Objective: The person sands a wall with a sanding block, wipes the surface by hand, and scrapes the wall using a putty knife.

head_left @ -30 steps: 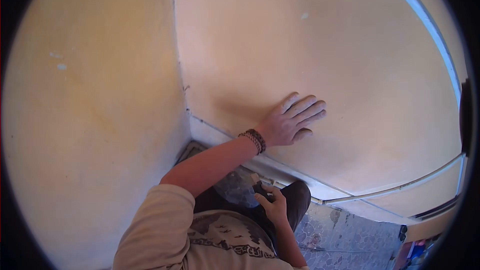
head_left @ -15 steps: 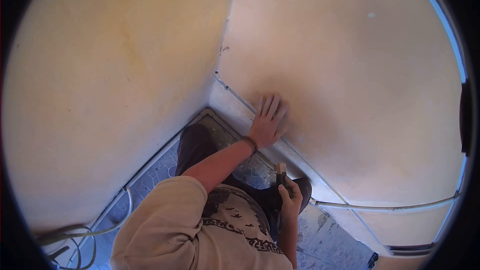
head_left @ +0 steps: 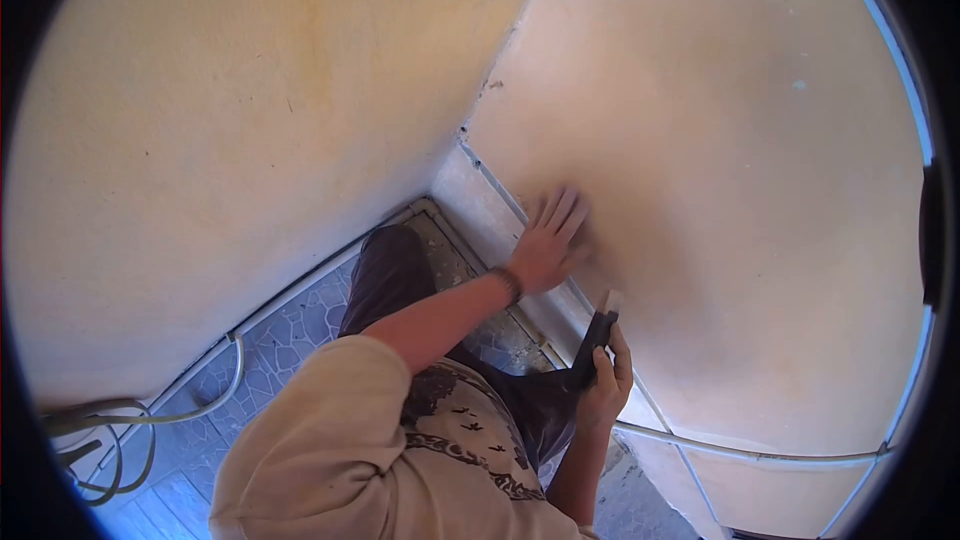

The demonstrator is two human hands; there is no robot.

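My left hand [head_left: 548, 245], with a dark bracelet at its wrist, is laid against the beige wall [head_left: 700, 170] just above the ledge-like lower strip, fingers stretched out and slightly blurred. In my right hand [head_left: 607, 385] is a dark-handled tool [head_left: 594, 340] with a short pale, blunt tip. Its tip points up toward the wall, below and right of my left hand. The exact kind of tool does not show clearly. Soft shadow darkens the wall around both hands.
A yellowish wall [head_left: 250, 140] meets the beige one in a corner with chipped edges. Pale pipes [head_left: 300, 280] run along the wall base. A coiled hose [head_left: 120, 430] lies at lower left over the blue patterned tile floor [head_left: 290, 340]. My bent knees are close to the corner.
My right hand has raised the tool from near my knee up toward the wall. My left hand stays at the wall, shifted slightly. The view has turned a little.
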